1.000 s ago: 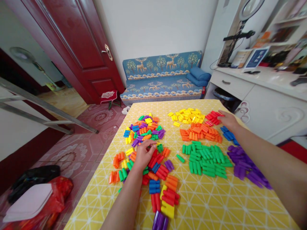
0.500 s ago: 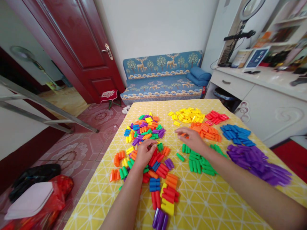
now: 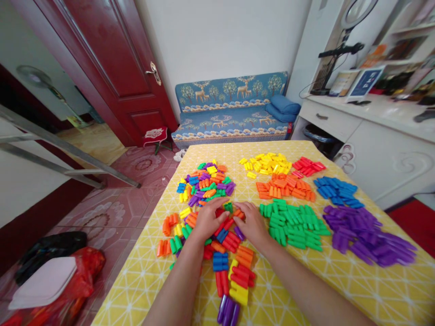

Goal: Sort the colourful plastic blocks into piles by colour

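Note:
Ribbed plastic blocks in several colours lie in a mixed heap on the table, and both my hands are over it. My left hand [image 3: 210, 220] rests on the heap with thumb and fingers apart, beside red blocks [image 3: 228, 224] and a small green block [image 3: 228, 207]. Facing it from the right, my right hand [image 3: 252, 226] has its thumb and fingertips closed on an orange block [image 3: 239, 213]. A purple block [image 3: 239, 233] lies just under that hand. Blue blocks [image 3: 220, 261] and a purple block [image 3: 228, 310] are nearer to me.
Sorted piles lie rightward: green [image 3: 295, 224], orange [image 3: 287, 186], yellow [image 3: 267, 163], red [image 3: 308, 166], blue [image 3: 336, 190], purple [image 3: 363, 231]. Another mixed heap [image 3: 205, 183] sits farther back. Beyond the yellow tablecloth [image 3: 282, 290] stand a sofa [image 3: 231, 108] and a white cabinet [image 3: 390, 154].
My right hand has moved left and nearer, from beside the orange pile to the mixed heap, onto an orange block. My left hand stays over the heap, its fingers slightly shifted.

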A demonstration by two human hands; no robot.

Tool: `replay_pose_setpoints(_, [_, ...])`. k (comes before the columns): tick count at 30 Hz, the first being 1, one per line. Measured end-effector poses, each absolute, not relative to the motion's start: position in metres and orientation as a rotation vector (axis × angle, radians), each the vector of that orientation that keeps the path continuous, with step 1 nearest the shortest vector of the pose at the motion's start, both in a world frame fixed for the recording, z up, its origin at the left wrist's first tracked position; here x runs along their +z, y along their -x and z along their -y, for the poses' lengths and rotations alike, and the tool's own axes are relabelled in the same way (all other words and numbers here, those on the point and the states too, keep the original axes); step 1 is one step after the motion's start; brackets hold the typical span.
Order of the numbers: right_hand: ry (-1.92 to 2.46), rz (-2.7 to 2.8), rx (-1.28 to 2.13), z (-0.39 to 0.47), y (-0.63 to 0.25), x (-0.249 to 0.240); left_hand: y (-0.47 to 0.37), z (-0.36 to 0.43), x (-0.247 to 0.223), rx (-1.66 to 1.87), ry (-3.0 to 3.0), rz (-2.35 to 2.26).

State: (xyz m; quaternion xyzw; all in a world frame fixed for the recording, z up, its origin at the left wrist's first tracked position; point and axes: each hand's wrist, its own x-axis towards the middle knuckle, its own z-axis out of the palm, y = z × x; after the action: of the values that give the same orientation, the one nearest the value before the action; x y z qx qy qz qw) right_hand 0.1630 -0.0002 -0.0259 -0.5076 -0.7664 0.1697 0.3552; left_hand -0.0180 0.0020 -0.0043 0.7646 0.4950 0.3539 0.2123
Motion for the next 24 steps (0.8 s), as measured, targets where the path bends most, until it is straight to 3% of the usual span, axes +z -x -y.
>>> replay_pose_setpoints(13, [1.219, 2.130, 0.414, 0.003, -0.164, -0.023, 0.017, -0.003, -0.015, 0.968, -2.062, -1.326])
replay_pose_setpoints(24, [1.201, 1.765, 0.514, -0.001, -0.162, -0.036, 0.015, 0.001, -0.005, 1.005, -2.027, -1.311])
